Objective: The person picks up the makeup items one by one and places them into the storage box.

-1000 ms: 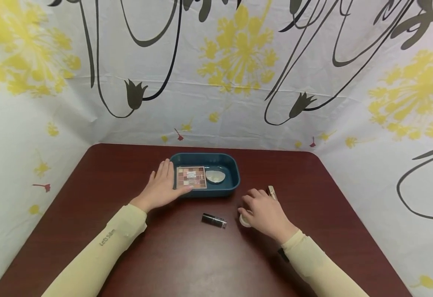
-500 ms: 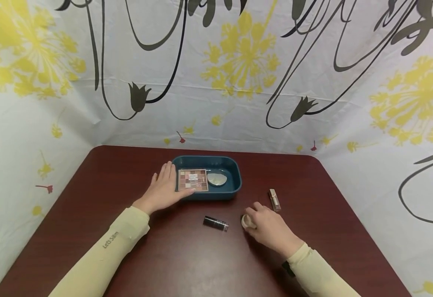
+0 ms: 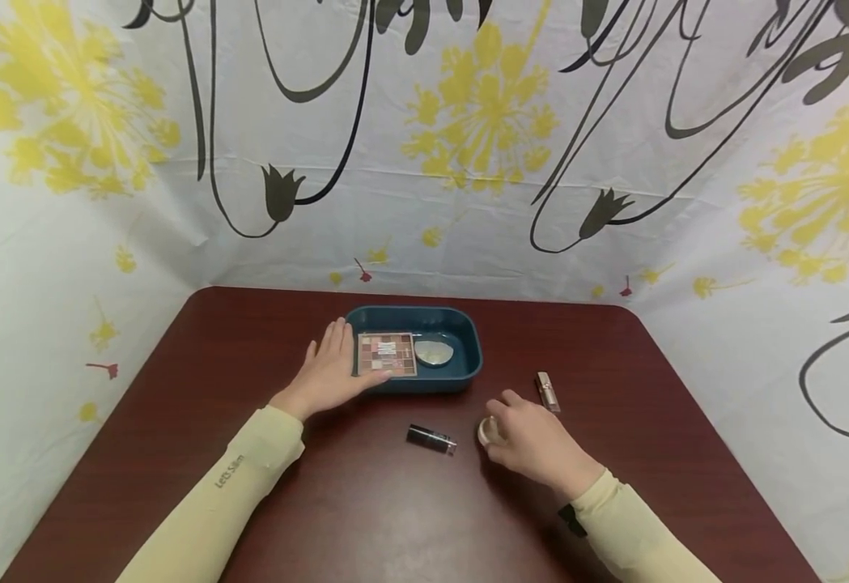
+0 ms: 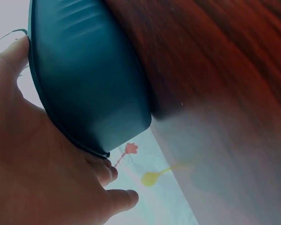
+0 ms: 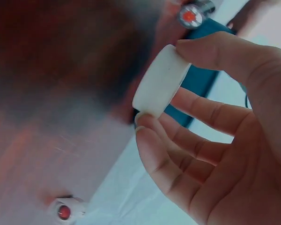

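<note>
The right hand (image 3: 541,447) pinches a round white case (image 5: 160,84). The left hand (image 3: 328,374), fingers straight, touches the blue tray (image 3: 435,385) near the worktop (image 3: 366,510)'s back edge.

Cloth-walled nook: flower-printed sheeting (image 3: 366,219) around a reddish-brown table (image 3: 366,518).

Dark printed letters (image 3: 230,470) ran along the pale yellow fabric sleeve (image 3: 222,504) of the person's left arm, slanting upward from left to right; they appeared to read "Let's Slim", the second word somewhat blurred. A flat, squarish makeup palette with a grid of pink, beige and brown shades (image 3: 387,355) bore a white block of lettering in the upper half of its face, too small to make out. Tiny pale marks on the black cylindrical tube with a clear end (image 3: 430,439) were likewise illegible.
</note>
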The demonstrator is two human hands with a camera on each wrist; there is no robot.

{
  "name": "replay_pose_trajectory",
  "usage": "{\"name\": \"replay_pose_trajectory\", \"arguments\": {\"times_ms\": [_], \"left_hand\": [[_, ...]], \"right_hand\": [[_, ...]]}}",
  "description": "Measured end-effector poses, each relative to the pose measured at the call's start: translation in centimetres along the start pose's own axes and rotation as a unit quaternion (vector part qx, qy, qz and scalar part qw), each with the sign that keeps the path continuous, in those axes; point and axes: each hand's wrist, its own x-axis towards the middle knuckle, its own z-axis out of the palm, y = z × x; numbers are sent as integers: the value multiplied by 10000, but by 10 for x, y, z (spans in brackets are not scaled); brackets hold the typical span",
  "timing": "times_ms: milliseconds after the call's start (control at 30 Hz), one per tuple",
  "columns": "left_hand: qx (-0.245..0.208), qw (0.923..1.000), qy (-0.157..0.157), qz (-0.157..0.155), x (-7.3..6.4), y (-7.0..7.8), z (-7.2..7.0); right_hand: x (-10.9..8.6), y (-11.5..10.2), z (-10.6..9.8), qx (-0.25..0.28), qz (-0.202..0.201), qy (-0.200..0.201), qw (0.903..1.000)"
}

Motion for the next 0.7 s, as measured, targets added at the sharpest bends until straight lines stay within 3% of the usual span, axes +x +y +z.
{"name": "replay_pose_trajectory", "arguments": {"times_ms": [367,700], "left_hand": [[9,10000,53,53,3,1,0],[-2,10000,42,-28,-1,-1,-2]], "right_hand": [[36,2,-46,509,72,381,9980],[80,-2,-52,648,-140,440,9968]]}}
